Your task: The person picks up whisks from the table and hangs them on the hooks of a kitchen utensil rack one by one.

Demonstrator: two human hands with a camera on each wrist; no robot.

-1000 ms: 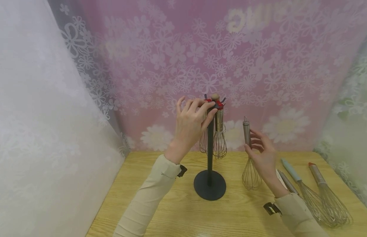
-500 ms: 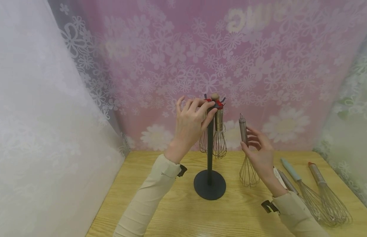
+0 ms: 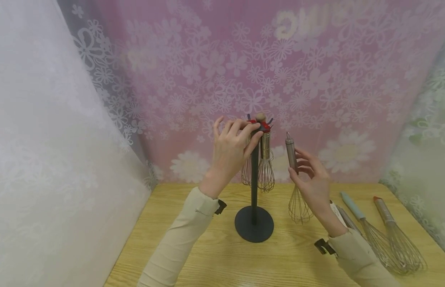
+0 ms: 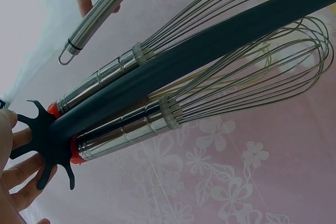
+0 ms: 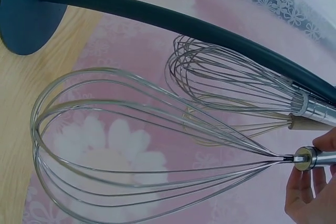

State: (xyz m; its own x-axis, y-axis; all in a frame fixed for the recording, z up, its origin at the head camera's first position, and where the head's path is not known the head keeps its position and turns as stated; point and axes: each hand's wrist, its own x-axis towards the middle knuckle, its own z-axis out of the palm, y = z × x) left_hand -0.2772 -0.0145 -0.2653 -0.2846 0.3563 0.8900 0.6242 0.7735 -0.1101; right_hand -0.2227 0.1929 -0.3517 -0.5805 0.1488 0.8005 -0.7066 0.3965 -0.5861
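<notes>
A black stand [image 3: 254, 179] with a round base and a ring of hooks rises from the table. My left hand [image 3: 229, 145] pinches its hooked top between thumb and fingers. Two steel whisks with red ends hang there, one [image 4: 102, 80] on either side of the pole from the other [image 4: 126, 132]. Behind them hangs a whisk with a wooden handle [image 5: 310, 123], mostly hidden. To the right of the stand, my right hand [image 3: 313, 185] grips another steel whisk [image 3: 291, 153] by its handle, thumb opposite the fingers. Its end loop points up, its wires downward, apart from the hooks.
Lying on the wooden table [image 3: 193, 255] at the right are a whisk with a pale blue handle [image 3: 353, 206] and a red-tipped steel whisk [image 3: 385, 210]. Beside them a grey handle [image 3: 348, 219] is partly covered by my right forearm. A floral curtain [image 3: 222, 79] hangs behind.
My right hand has carried its whisk a little left and upward, closer to the stand. The left hand stays on the stand's top, and the hanging whisks keep their places.
</notes>
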